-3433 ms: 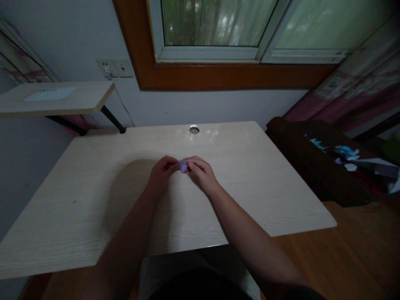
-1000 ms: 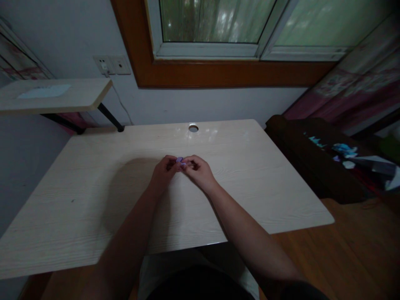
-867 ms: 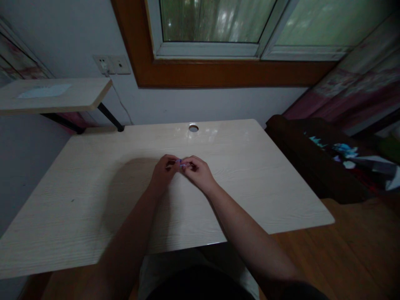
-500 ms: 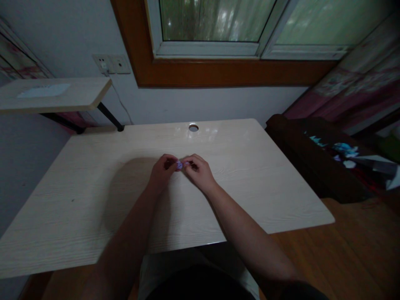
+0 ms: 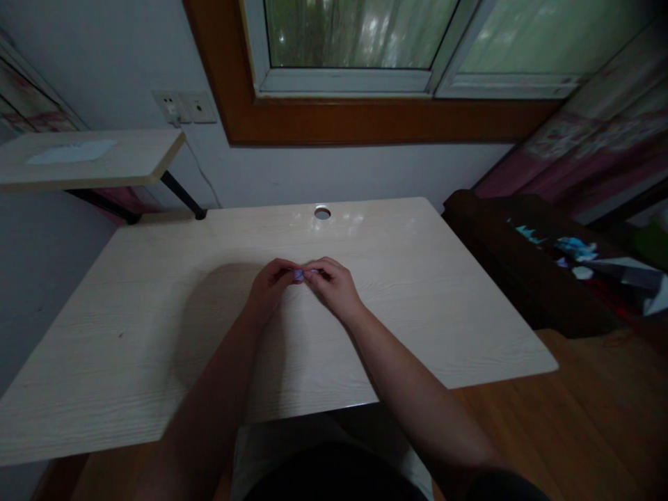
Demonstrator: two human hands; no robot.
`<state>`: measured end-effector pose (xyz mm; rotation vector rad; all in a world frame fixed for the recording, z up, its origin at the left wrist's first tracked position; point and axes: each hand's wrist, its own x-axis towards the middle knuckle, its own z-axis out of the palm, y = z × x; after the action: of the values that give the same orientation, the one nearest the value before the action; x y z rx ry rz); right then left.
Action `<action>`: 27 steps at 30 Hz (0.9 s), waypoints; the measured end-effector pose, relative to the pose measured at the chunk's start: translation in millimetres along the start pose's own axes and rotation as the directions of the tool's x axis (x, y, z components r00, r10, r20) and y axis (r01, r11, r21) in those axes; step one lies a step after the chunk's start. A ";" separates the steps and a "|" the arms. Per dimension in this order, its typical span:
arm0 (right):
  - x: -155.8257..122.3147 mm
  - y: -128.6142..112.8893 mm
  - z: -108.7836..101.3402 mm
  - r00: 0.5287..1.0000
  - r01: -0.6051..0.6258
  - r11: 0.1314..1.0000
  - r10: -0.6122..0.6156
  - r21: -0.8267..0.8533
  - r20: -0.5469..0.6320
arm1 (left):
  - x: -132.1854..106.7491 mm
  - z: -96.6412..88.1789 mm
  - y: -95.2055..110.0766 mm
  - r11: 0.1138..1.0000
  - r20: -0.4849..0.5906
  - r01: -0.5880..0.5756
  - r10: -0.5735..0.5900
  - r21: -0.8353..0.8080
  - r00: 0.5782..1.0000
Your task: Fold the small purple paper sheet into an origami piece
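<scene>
Between my fingertips is a small purple piece (image 5: 298, 275), perhaps folded paper; its exact kind is too small to make out. My left hand (image 5: 271, 284) pinches it from the left, thumb and forefinger closed. From the right, my right hand (image 5: 332, 284) grips its other side, with the fingers bent and pressed together. The fingertips of both hands nearly touch and hide most of the piece. Both hands are over the middle of the pale wooden table (image 5: 417, 292).
A raised shelf (image 5: 156, 156) on black legs stands at the table's back left, with a white sheet (image 5: 73, 152) on it. A cable hole (image 5: 322, 213) is near the back edge. Right of the table, a dark brown piece of furniture (image 5: 490, 264) holds assorted items.
The fingertips of both hands have come closer together around the purple piece, and less of it shows. My forearms have hardly moved.
</scene>
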<state>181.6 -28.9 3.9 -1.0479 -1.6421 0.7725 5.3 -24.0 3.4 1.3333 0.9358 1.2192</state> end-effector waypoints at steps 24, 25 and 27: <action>-1.8 2.2 4.1 0.998 -0.036 0.998 0.038 0.052 -0.048 | 1.2 0.2 -10.4 0.998 -0.043 -0.069 0.069 0.002 0.997; -1.9 1.8 4.2 0.999 -0.033 0.999 0.035 0.043 -0.038 | 1.1 0.3 -9.5 0.998 -0.044 -0.065 0.066 0.012 0.997; -2.2 1.0 4.7 0.999 -0.032 0.999 0.033 0.037 -0.018 | 1.0 0.1 -7.8 0.997 -0.048 -0.064 0.065 0.035 0.997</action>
<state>177.7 -30.5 0.7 -1.0549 -1.5927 0.8087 6.3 -22.0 -4.1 1.3743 0.9574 1.2960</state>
